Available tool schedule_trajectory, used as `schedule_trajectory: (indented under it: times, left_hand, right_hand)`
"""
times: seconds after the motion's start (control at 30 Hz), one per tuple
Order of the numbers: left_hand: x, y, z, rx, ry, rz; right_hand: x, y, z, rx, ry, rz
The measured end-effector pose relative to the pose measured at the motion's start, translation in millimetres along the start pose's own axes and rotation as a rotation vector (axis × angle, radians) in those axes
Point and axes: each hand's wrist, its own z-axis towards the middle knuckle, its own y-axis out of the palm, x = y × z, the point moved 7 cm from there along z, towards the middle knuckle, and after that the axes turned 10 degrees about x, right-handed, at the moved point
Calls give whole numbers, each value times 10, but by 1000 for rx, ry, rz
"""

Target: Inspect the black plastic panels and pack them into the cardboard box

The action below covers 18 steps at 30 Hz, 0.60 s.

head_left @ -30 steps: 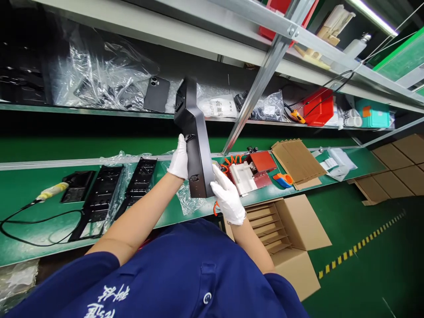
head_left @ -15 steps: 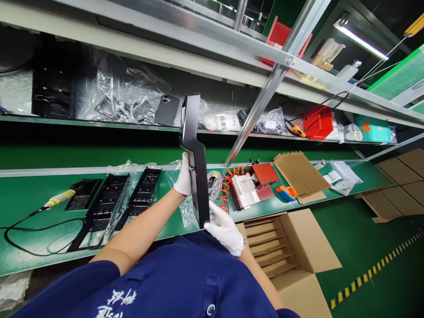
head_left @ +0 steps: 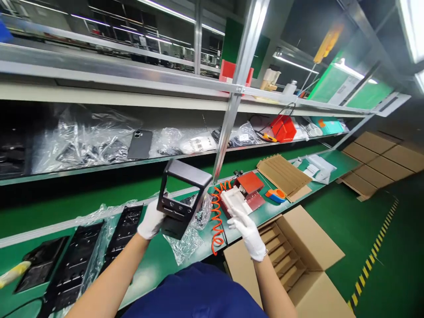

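The person's gloved left hand [head_left: 151,219] is closed around the lower end of a black plastic housing [head_left: 181,197], gripping it at its left edge and holding it up above the green worktop [head_left: 155,265]. The housing is tilted away from the camera, so that its open rectangular frame end points up and toward the shelf [head_left: 99,165], while the thicker end with small holes faces the person. Only the left hand has hold of it.

The gloved right hand [head_left: 247,233] is well apart from the housing, off to the right. It is open and holds nothing, with its fingers loosely spread, and it hovers over the worktop's near edge just above an open cardboard box [head_left: 298,260] that stands on the floor and has cardboard dividers inside.

Just below the housing lies a crumpled clear plastic bag [head_left: 185,240] on the worktop. An orange coiled hose [head_left: 217,218] runs between the two hands, beside a red and white fixture [head_left: 243,194]. To the left, black trays [head_left: 82,260] lie partly in clear plastic. Farther right on the worktop sit an orange and blue tape dispenser [head_left: 276,194] and a stack of cardboard sheets [head_left: 283,174]. A black phone [head_left: 140,144] leans on the shelf behind.
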Motion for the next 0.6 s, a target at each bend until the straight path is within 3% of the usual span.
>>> schedule_trajectory:
  times: [0.1,0.23,0.47,0.53,0.6]
  left_hand:
    - [177,-46,-26,-66,157,199]
    - [283,-18,-96,-102,236,326]
    - [325,199,-145,-276,448,556]
    - [370,326,-214,-319,514,637]
    - [425,486,-321,-365,564,728]
  right_hand:
    - [-190,-187,28,93,-59,0]
    - [-444,-278,-10,159,-116,-34]
    - [-930,-63,-141,106,-317,-274]
    - [-957,26,-124,107,-381,-435]
    - [-904,18,-63,190,-398,-556]
